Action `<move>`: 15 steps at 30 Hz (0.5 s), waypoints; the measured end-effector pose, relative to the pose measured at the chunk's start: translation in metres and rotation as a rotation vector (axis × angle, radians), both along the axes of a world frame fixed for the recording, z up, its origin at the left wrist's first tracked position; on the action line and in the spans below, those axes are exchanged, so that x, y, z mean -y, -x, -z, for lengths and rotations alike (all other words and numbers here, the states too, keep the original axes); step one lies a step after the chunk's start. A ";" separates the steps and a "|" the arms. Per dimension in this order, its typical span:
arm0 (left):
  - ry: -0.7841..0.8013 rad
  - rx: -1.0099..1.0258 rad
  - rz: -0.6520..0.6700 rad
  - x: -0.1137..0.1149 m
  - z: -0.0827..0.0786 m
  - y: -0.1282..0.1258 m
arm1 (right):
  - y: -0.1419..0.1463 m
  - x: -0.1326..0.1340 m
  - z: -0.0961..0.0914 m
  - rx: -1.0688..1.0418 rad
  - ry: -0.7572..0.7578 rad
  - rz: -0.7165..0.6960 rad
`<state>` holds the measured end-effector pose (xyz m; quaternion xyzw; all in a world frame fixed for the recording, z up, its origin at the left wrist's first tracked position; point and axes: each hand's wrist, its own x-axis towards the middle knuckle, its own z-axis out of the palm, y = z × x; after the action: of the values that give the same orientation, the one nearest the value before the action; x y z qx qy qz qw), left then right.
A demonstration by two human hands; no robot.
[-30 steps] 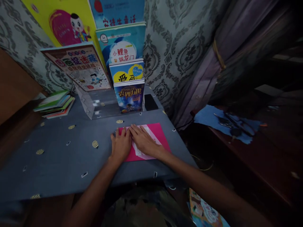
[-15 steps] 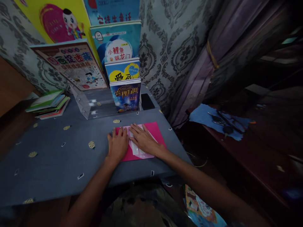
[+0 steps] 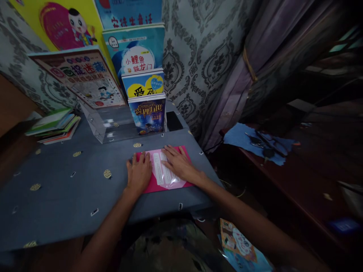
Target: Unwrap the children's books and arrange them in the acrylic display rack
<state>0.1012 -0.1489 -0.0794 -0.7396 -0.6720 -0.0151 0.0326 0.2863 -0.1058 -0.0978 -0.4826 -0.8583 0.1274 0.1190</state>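
A bright pink booklet [image 3: 153,187] with a paler pink printed middle and white text panels lies flat near the table's front edge. Its surface is glossy and catches the light. On its left part rests my left hand [image 3: 138,172], palm down with the fingers spread. My right hand [image 3: 179,164] lies flat across its right part, fingers stretched out towards the far edge. Neither hand grips anything. Both hands cover some of the booklet, and the text under the right palm is hidden.
Behind stands a clear acrylic rack [image 3: 99,130] of upright picture books [image 3: 147,115]. A dark phone [image 3: 173,121] lies beside it, a stack of books [image 3: 53,126] at the left. On the brown surface at right, a blue cloth [image 3: 241,136] carries glasses and keys. Books [image 3: 241,241] lie low at right.
My right hand has slid to the right across the booklet, uncovering more of the white text panels. My left hand stays on the left part. The whole view has shifted slightly.
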 end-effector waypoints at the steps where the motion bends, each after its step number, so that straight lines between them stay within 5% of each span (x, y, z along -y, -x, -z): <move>1: 0.006 0.000 -0.001 0.000 -0.001 0.000 | -0.005 -0.002 0.002 -0.008 -0.007 0.014; 7: 0.060 -0.003 0.042 0.002 -0.006 0.007 | -0.027 -0.010 0.015 -0.061 -0.075 0.056; 15: 0.232 0.049 0.378 0.045 -0.002 0.041 | -0.028 -0.010 0.021 -0.089 -0.114 0.066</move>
<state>0.0602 -0.1939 -0.0776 -0.8507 -0.5192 0.0384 -0.0722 0.3139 -0.0959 -0.1183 -0.4970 -0.8416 0.0957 0.1885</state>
